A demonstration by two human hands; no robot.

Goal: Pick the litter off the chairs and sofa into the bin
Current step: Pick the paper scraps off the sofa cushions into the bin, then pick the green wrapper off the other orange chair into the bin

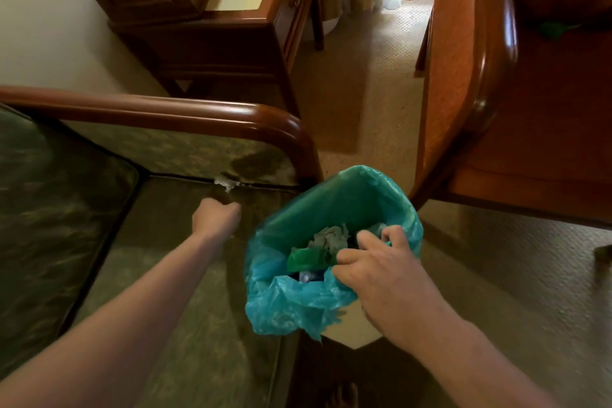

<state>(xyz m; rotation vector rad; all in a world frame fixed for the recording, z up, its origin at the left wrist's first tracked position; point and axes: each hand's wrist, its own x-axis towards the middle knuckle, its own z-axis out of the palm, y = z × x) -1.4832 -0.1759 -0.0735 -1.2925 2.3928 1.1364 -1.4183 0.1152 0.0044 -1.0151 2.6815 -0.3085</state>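
Observation:
A bin lined with a teal plastic bag (pixel 334 199) hangs at the sofa's front right corner, with crumpled paper, a green wrapper and other litter inside. My right hand (pixel 374 268) grips the bag's near rim. My left hand (pixel 215 219) reaches over the green sofa seat (pixel 185 275) with its fingers curled shut; whether anything is in it is hidden. A small white scrap of paper (pixel 226 182) is wedged in the crease between the seat and the padded armrest, just beyond that hand.
The sofa's curved wooden arm rail (pixel 198 109) runs behind the scrap. An orange armchair (pixel 516 109) stands at the right with something green on its seat. A dark wooden cabinet (pixel 212 36) is at the back. Beige carpet (pixel 357 83) lies between them.

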